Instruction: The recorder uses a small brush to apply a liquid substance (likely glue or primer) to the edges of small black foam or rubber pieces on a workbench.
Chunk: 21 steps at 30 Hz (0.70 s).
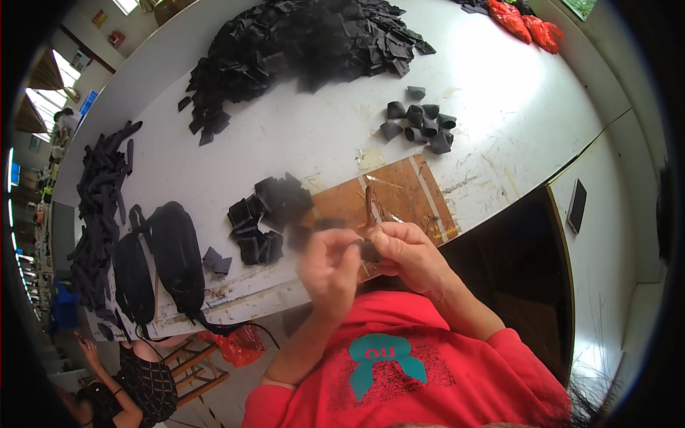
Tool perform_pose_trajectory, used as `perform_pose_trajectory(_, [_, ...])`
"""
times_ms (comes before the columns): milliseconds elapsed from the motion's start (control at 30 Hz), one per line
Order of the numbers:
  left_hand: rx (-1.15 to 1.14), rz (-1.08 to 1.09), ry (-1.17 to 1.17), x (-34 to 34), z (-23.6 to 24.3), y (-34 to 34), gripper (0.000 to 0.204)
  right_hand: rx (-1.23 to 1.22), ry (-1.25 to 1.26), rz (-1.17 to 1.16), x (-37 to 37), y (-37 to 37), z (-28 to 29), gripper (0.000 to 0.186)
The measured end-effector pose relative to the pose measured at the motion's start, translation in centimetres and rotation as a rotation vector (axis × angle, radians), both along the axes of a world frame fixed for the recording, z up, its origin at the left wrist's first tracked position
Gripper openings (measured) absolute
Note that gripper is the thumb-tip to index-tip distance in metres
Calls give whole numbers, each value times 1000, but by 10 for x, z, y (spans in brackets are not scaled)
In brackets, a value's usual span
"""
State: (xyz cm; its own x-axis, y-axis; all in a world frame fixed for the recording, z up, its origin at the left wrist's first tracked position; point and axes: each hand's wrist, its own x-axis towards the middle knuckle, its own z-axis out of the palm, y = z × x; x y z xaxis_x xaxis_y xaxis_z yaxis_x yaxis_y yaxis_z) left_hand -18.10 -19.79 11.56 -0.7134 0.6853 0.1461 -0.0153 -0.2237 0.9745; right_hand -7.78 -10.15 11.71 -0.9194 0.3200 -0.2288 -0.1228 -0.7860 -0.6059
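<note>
Close in front of my body, both hands meet over the near edge of a brown board [335, 203]. A small black fabric piece [367, 250] is pinched between them. My right hand [410, 253] grips it with thumb and fingers. On its other side, my left hand [330, 271] has its fingertips closed at the piece; this hand is slightly blurred and partly hides it. Just beyond the fingers, a thin brown tool [369, 203] lies on the board, its kind unclear. To the left sits a cluster of folded black fabric pieces [260, 217].
A large heap of flat black pieces [300, 50] covers the far table [492, 107]. Black fabric loops [424, 123] lie right of centre. Black strips [100, 192] and a black bag [178, 250] are left. A dark flat rectangular object [577, 207] rests far right. Another person [139, 378] sits lower left.
</note>
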Motion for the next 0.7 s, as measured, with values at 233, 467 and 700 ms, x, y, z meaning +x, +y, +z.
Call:
perform_pose_trajectory(233, [366,-572,-1118,-32,72,20,15,494,15,7,-29,46,75,23])
perform_pose_trajectory(467, [97,-149,-192,-22,48,31,23,664,-54,8,-30,54,35,27])
perform_pose_trajectory(700, [104,-181,410,-32,48,35,16,1177,-110,-451,-25,38,40,20])
